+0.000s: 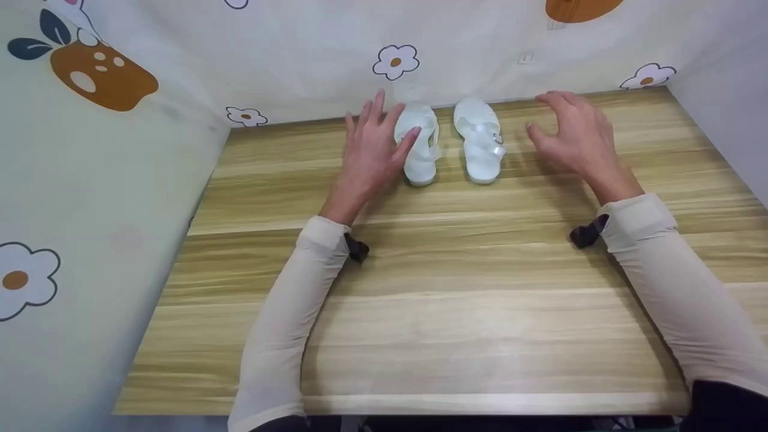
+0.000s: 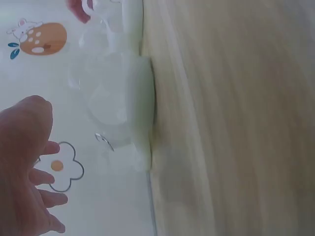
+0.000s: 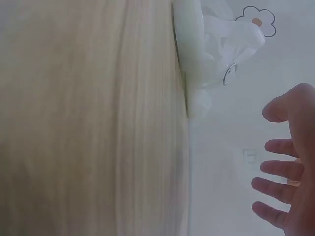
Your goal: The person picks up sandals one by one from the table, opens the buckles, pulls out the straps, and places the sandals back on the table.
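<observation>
Sandals sat side by side at tabletop far edge, by wall. Your left hand, grip open, touched left sandal. Your right hand, grip open, hovered right of right sandal. Reach stage, likely; next move needed fingers closing round each sandal.

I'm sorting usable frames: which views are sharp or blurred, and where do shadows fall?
Head view: sharp, evenly lit; soft shadows under the left hand and right hand on the wooden table. Both wrist views: blurred and washed out, so the pair of white plastic sandals melts into the pale flowered wall.
</observation>
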Action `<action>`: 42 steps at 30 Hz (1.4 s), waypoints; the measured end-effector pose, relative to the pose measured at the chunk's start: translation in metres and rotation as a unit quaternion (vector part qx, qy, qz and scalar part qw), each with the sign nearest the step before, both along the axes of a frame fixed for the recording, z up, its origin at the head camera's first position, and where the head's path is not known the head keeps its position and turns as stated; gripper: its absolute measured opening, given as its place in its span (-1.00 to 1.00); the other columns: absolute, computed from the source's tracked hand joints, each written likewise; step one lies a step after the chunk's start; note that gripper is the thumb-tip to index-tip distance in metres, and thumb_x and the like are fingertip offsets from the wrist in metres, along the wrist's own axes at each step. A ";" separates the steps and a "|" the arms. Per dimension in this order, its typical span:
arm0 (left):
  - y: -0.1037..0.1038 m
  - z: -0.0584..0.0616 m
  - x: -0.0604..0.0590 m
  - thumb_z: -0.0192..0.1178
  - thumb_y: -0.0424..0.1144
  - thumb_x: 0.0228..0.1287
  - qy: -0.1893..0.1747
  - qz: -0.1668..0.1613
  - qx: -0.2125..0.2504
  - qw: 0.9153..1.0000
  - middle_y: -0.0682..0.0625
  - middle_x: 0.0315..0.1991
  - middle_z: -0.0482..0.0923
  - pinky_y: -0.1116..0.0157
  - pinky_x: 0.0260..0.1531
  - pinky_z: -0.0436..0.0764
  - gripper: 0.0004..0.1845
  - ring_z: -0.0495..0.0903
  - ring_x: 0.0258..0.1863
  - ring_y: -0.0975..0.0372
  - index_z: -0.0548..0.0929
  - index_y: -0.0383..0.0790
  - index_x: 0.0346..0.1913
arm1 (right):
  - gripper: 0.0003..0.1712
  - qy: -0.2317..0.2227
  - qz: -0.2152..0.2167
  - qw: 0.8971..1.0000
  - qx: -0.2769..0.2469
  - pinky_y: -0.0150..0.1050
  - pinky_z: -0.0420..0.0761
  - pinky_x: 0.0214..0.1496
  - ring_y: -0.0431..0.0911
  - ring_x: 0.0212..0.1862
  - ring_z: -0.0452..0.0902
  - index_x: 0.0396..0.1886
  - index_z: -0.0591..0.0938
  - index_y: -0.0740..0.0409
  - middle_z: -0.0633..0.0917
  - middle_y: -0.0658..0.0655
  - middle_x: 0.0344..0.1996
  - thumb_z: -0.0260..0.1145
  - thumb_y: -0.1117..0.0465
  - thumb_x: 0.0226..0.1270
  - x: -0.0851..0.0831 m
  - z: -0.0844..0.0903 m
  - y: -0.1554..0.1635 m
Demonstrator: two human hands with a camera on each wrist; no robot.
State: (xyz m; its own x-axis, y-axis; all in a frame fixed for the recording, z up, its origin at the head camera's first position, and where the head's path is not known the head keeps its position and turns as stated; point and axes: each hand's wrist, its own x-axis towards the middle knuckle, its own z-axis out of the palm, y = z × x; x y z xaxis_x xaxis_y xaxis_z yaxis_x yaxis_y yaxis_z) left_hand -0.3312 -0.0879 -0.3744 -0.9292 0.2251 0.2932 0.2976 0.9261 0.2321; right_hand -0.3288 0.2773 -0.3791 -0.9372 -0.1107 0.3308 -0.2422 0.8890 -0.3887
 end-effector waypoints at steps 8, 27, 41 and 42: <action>0.021 -0.003 0.009 0.01 0.24 0.69 0.031 -0.064 0.010 0.997 -0.16 0.71 0.25 -0.27 0.68 0.12 -0.40 0.31 0.66 -0.02 0.52 -0.03 0.53 | -0.40 -0.026 0.020 0.999 -0.040 0.35 0.59 0.18 0.26 0.25 0.67 0.43 0.62 0.11 0.72 0.28 0.30 0.18 -0.11 0.60 0.001 -0.002 -0.007; 0.082 -0.005 0.003 0.14 -0.10 0.68 -0.022 -0.159 0.069 0.985 -0.18 0.42 0.56 0.23 0.45 0.55 -0.52 0.58 0.40 0.07 0.52 -0.22 0.48 | -0.56 -0.130 0.113 0.977 -0.126 -0.49 0.54 -0.23 0.08 -0.10 0.73 0.31 0.68 0.19 0.76 0.30 0.14 0.27 0.05 0.63 -0.002 -0.024 -0.032; 0.117 -0.007 -0.009 0.12 -0.06 0.67 -0.063 -0.132 -0.028 0.989 -0.18 0.14 0.73 0.08 0.06 0.77 -0.54 0.77 0.05 0.05 0.50 -0.24 0.41 | -0.53 -0.162 0.115 0.970 -0.141 -0.52 0.56 -0.20 0.18 0.02 0.77 0.35 0.64 0.22 0.75 0.35 0.12 0.26 0.04 0.66 0.000 -0.020 -0.037; 0.118 -0.008 -0.009 0.11 -0.06 0.67 -0.067 -0.133 -0.029 0.988 -0.19 0.12 0.73 0.08 0.03 0.77 -0.55 0.77 0.03 0.05 0.49 -0.25 0.40 | -0.52 -0.168 0.115 0.968 -0.144 -0.52 0.57 -0.20 0.19 0.03 0.77 0.36 0.63 0.22 0.75 0.36 0.15 0.26 0.03 0.66 0.000 -0.020 -0.037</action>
State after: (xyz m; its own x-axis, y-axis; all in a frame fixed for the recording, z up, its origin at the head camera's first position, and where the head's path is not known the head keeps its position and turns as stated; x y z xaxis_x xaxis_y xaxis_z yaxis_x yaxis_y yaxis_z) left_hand -0.3399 0.0301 -0.3822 -0.8641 0.4799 0.1517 0.5031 0.8318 0.2345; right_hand -0.3292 0.2407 -0.3989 -0.9587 -0.2779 0.0599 -0.2381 0.6696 -0.7035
